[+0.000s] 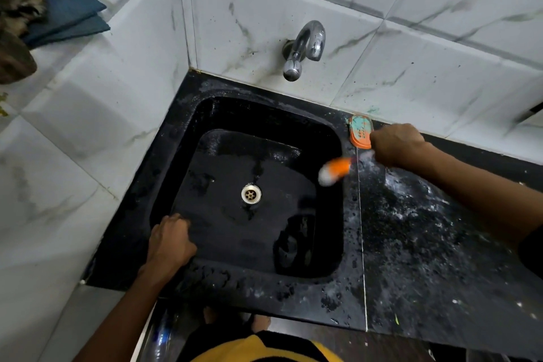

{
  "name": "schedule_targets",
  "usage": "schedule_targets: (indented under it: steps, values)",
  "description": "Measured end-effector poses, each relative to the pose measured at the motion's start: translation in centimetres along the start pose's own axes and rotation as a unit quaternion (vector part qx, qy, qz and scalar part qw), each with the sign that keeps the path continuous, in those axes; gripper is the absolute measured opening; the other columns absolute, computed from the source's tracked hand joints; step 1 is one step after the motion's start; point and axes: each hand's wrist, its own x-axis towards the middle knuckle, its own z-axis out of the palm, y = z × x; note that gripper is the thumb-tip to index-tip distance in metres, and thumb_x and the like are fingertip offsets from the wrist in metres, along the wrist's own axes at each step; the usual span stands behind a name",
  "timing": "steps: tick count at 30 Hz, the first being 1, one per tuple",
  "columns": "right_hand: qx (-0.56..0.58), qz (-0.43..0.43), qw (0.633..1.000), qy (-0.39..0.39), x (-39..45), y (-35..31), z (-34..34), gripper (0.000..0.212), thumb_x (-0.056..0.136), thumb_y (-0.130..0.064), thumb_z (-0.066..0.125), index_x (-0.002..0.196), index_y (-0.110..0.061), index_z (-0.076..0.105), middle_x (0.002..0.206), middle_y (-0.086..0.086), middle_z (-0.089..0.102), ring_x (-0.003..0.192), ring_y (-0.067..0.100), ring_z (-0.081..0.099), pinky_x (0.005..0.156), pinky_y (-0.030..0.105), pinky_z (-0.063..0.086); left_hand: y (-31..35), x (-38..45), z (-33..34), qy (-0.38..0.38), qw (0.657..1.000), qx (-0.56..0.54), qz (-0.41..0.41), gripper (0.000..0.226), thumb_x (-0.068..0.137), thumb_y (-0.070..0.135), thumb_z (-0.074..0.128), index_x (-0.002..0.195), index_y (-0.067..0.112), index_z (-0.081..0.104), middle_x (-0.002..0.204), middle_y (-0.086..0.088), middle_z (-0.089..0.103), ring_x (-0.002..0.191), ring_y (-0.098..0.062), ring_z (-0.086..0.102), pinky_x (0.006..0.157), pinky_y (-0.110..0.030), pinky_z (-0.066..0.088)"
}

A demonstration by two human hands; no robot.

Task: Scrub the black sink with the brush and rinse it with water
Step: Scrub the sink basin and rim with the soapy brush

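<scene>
1. Black sink [182,173] sits in the corner of a black counter [440,244], marble-look tiled walls [411,47] on two sides. Basin floor looks wet and glossy.
2. Round metal drain [251,193] roughly centred in the basin floor, nothing on it.
3. Chrome tap [305,47] comes out of the back wall, spout curving down above the sink's rear edge. No stream visible.
4. Right hand [396,144] is a closed fist around the brush [336,170] handle, over the counter at the sink's right rear corner.
5. Brush: orange body, whitish bristle end, motion-blurred. Head hangs at the right rim, pointing into the basin. Contact with the rim: cannot tell.
6. Left hand [170,241] rests on the sink's front-left edge, fingers curled over the lip into the basin, holding no object.
7. Orange soap dish [360,131] with greenish residue lies on the counter against the back wall, just beside the right hand.
8. Counter right of the sink is speckled with white suds and droplets.
9. Folded blue cloth [67,12] at upper left, well apart from the sink.
</scene>
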Motion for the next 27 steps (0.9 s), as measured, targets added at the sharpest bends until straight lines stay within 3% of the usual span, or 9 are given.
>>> schedule_targets:
  steps: [2,5,9,13,16,20,22,24,27]
  values:
    - [-0.003,0.009,1.000,0.020,-0.6,0.2,0.5,0.023,0.090,-0.019,0.050,0.110,-0.017,0.062,0.104,0.007,0.068,0.093,0.026,0.067,0.068,0.031,0.049,0.0,-0.1,0.0,0.005,1.000,-0.008,-0.001,0.032,0.063,0.013,0.063,0.093,0.010,0.074,0.102,-0.010,0.066,0.094,-0.034,0.060,0.082,-0.040,0.051]
    - [-0.018,-0.048,0.997,-0.055,-1.3,0.0,1.2,0.020,0.089,-0.022,0.051,0.106,-0.019,0.061,0.103,0.005,0.067,0.092,0.025,0.066,0.064,0.030,0.045,0.0,-0.2,0.0,0.012,1.000,-0.014,0.001,0.028,0.062,0.010,0.064,0.088,0.008,0.074,0.099,-0.012,0.066,0.091,-0.036,0.060,0.078,-0.040,0.051]
    - [-0.052,-0.022,0.997,0.058,-1.8,0.5,2.1,0.018,0.093,-0.021,0.047,0.103,-0.020,0.063,0.092,0.002,0.067,0.081,0.025,0.067,0.058,0.030,0.045,0.1,-0.2,0.1,0.014,1.000,-0.009,0.005,0.033,0.061,0.008,0.065,0.093,0.007,0.075,0.101,-0.015,0.067,0.091,-0.038,0.061,0.078,-0.041,0.052]
    - [-0.033,-0.058,0.998,-0.016,-1.7,0.5,2.1,0.020,0.090,-0.022,0.050,0.106,-0.019,0.062,0.096,0.003,0.068,0.086,0.024,0.067,0.060,0.029,0.047,0.3,-0.3,0.0,0.011,1.000,-0.001,-0.001,0.040,0.061,0.007,0.067,0.100,0.006,0.075,0.106,-0.015,0.067,0.095,-0.038,0.060,0.083,-0.041,0.051]
    - [-0.046,-0.025,0.998,0.036,-1.5,0.2,1.6,0.020,0.092,-0.020,0.049,0.106,-0.020,0.063,0.095,0.004,0.068,0.086,0.025,0.067,0.063,0.030,0.047,0.5,-0.3,-0.2,0.008,1.000,0.003,-0.006,0.041,0.061,0.008,0.068,0.101,0.007,0.075,0.106,-0.014,0.066,0.097,-0.038,0.060,0.085,-0.042,0.050]
    - [-0.023,-0.033,0.998,-0.054,-1.3,-0.5,1.0,0.022,0.091,-0.021,0.050,0.109,-0.019,0.062,0.102,0.004,0.068,0.092,0.025,0.066,0.066,0.031,0.046,0.8,-0.6,-0.5,0.009,1.000,0.000,-0.017,0.041,0.063,0.008,0.068,0.103,0.008,0.075,0.109,-0.014,0.066,0.099,-0.037,0.059,0.087,-0.041,0.048]
    - [-0.027,-0.006,1.000,-0.009,-1.5,-0.5,1.0,0.022,0.092,-0.022,0.050,0.109,-0.019,0.063,0.100,0.004,0.068,0.090,0.025,0.067,0.063,0.030,0.044,0.8,-0.6,-0.5,0.008,1.000,0.000,-0.016,0.042,0.063,0.008,0.068,0.104,0.008,0.074,0.109,-0.014,0.066,0.099,-0.037,0.059,0.088,-0.041,0.048]
    - [-0.017,0.011,1.000,-0.014,-1.5,-0.9,0.8,0.020,0.092,-0.020,0.051,0.109,-0.018,0.062,0.095,0.004,0.067,0.086,0.025,0.066,0.062,0.030,0.044,0.8,-0.6,-0.6,0.003,1.000,0.002,-0.017,0.042,0.062,0.008,0.069,0.104,0.008,0.075,0.109,-0.013,0.066,0.099,-0.037,0.059,0.088,-0.041,0.048]
    - [-0.007,-0.018,0.994,-0.104,-1.9,-1.3,0.2,0.011,0.088,-0.018,0.056,0.098,-0.021,0.058,0.077,-0.002,0.056,0.076,0.022,0.057,0.064,0.030,0.047,0.9,-0.7,-0.7,0.005,1.000,0.001,-0.022,0.040,0.062,0.008,0.068,0.102,0.008,0.075,0.108,-0.013,0.066,0.098,-0.037,0.060,0.087,-0.042,0.049]
